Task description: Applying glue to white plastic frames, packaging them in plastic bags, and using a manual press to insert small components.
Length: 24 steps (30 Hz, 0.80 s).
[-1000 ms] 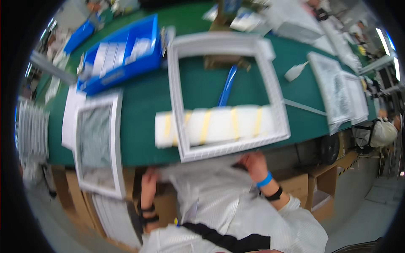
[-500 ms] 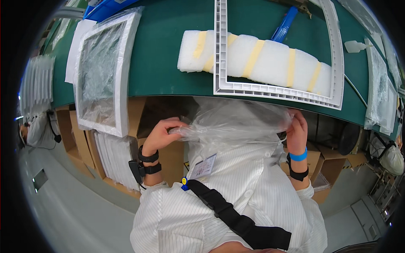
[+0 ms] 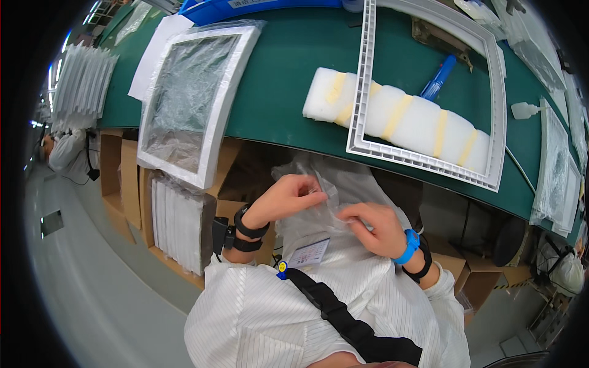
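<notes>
Hands: left hand (image 3: 287, 197), right hand (image 3: 372, 226) pinch crinkly clear plastic bag (image 3: 331, 190).

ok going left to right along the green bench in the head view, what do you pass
stack of white panels → bagged frame hanging over the bench edge → white foam block with yellow tape under the open white frame → small white bottle → bagged frames at the right end
</notes>
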### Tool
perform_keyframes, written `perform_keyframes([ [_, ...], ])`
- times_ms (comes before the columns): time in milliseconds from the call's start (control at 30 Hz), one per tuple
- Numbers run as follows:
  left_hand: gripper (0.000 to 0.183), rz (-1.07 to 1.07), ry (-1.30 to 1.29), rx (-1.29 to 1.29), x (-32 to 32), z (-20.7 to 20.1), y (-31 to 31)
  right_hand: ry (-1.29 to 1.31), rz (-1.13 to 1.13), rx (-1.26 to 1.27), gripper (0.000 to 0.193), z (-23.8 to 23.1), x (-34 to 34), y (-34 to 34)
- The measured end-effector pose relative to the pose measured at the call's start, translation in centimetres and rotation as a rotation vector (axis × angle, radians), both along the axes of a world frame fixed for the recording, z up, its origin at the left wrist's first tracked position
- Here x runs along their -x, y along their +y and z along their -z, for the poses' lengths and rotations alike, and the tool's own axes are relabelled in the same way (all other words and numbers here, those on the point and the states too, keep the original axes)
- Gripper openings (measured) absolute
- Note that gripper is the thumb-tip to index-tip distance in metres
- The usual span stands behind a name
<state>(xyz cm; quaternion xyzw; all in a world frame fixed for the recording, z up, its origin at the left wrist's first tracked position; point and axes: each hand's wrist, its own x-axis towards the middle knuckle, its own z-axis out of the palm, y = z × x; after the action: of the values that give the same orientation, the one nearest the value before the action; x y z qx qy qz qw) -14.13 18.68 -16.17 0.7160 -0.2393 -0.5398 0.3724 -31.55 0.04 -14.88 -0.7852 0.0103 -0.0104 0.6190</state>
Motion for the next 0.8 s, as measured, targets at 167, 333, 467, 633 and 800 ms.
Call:
perform_keyframes([
  [167,0.014,-0.442,0.182,0.231,0.7,-0.2,5.7,0.22,0.223,-0.217,0.018,1.8,2.6,-0.9],
  [333,0.01,-0.115,0.022,0.127,2.1,-2.4,9.2,0.142,0.223,-0.158,0.014,1.0,1.6,-0.6],
  [467,0.02,-0.685,-0.15,0.121,0.8,-3.5,12.8,-0.234,-0.03,-0.093,0.022,-1.4,0.1,-0.4],
  [633,0.05,-0.855,-0.514,0.107,2.0,-2.2,9.7,-0.405,-0.207,-0.012,0.028,-2.7,0.0,-0.8],
  [800,0.037,-0.554,-0.52,0.19,2.3,-3.2,7.4,-0.438,-0.231,0.057,0.027,-3.3,1.9,-2.4],
])
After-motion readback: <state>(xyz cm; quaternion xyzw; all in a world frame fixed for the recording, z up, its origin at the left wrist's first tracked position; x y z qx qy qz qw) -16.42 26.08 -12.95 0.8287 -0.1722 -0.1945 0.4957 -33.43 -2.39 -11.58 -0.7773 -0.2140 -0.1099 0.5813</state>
